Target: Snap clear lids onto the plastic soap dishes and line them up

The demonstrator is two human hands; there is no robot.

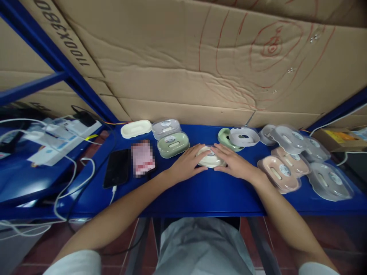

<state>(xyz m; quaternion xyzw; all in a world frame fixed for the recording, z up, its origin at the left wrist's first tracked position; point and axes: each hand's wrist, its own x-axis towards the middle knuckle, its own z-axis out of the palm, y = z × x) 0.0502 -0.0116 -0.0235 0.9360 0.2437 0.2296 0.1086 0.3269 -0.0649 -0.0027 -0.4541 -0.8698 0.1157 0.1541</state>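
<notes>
A cream soap box (211,162) with a round sticker on top lies on the blue table, in front of my body. My left hand (187,162) grips its left end, thumb on the near side and fingers over the top. From the right, my right hand (233,160) holds the other end the same way. Fingers cover much of the lid. Left of my left hand sits a green soap box (173,145) with a sticker and a slot. Just behind the right hand are a green tray part (226,139) and a pale grey part with an oval opening (244,137).
A cream tray (136,129) and a lilac soap box (166,128) lie at the back left. A black phone (116,168) on a white cable and a blurred-out pink screen (142,157) are nearer. Pink (279,174) and grey boxes (329,181) crowd the right. A power strip (63,141) stands far left.
</notes>
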